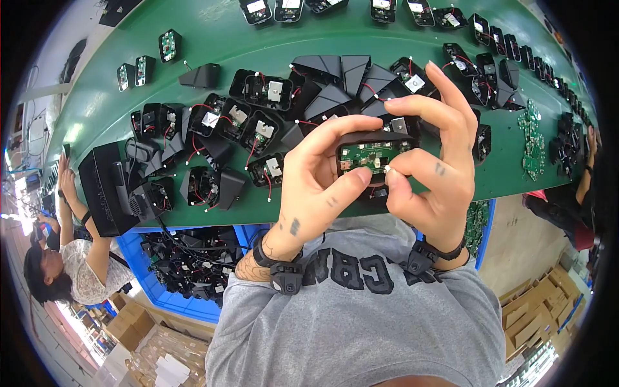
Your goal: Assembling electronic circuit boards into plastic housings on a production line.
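Observation:
Both hands hold one small black plastic housing [371, 140] with a green circuit board [367, 156] set inside it, lifted above the green belt. My left hand [319, 187] grips its left end, thumb pressed under the board. My right hand [432, 161] clasps its right end, thumb and forefinger pinching a small white connector [389, 169] at the board's lower edge. Each wrist wears a black band with a small device.
The green conveyor belt [258, 45] carries many black housings [258, 129] with red and white wires, plus loose green boards [532, 138] at right. A black box tool [106, 187] stands at left. A blue bin [187, 264] of parts sits below. Another person [71, 258] works at left.

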`<state>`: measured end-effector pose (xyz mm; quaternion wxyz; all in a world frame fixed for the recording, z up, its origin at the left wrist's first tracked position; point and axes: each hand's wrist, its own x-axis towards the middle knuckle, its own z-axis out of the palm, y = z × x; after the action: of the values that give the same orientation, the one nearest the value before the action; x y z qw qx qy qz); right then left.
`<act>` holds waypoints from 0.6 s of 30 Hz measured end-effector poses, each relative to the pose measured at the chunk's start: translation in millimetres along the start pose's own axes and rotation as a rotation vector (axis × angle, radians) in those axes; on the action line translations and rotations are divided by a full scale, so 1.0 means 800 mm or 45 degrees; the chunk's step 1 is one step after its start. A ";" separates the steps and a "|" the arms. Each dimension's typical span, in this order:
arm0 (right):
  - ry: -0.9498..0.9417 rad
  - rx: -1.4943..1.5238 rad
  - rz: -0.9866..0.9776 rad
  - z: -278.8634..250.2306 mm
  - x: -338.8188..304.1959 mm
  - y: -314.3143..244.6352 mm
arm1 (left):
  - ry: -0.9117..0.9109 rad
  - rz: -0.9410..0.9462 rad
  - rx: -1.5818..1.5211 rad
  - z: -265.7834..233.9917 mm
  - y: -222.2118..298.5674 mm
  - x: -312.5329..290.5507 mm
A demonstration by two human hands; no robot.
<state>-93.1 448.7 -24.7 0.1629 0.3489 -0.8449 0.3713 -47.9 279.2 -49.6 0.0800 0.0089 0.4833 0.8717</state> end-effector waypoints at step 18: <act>-0.106 0.081 0.002 0.007 0.007 0.018 | 0.022 0.031 0.152 -0.003 -0.010 0.000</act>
<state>-107.2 448.6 -32.6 0.1162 0.3684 -0.8390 0.3831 -47.3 281.7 -57.3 0.0645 0.0118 0.5349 0.8423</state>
